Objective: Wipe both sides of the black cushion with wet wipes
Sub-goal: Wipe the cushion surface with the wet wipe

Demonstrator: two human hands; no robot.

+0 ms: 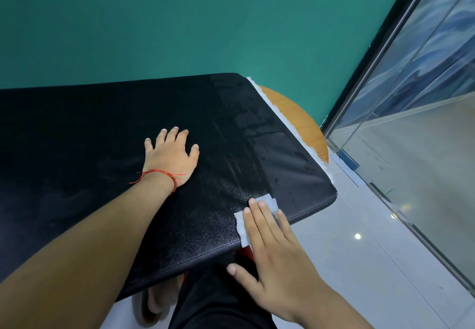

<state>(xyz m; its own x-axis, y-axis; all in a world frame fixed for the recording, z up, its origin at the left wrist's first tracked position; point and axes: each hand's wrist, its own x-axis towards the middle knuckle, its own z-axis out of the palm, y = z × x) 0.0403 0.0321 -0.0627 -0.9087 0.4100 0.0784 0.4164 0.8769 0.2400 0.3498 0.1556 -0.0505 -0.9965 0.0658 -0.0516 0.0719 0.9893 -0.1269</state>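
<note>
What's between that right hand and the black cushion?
A white wipe, flat on the cushion under the right hand; the head view shows it.

Soft, even indoor light, moderately bright, with only faint shadows. The cushion (102,136) has a dull sheen, glossier on the wet streaks near its right end. One small lamp glint sits on the floor (341,264). Wide-angle distortion curves straight edges, and reflections in the glass (424,97) look hazy.

Plain teal wall (180,20) behind. Glass panel (424,84) at right, set in dark metal frame (372,54), meeting wall at corner. Pale glossy tiled floor (359,272) below, small bright light reflection (357,236) on it. Rounded wooden tabletop (300,120) in corner, near glass.
</note>
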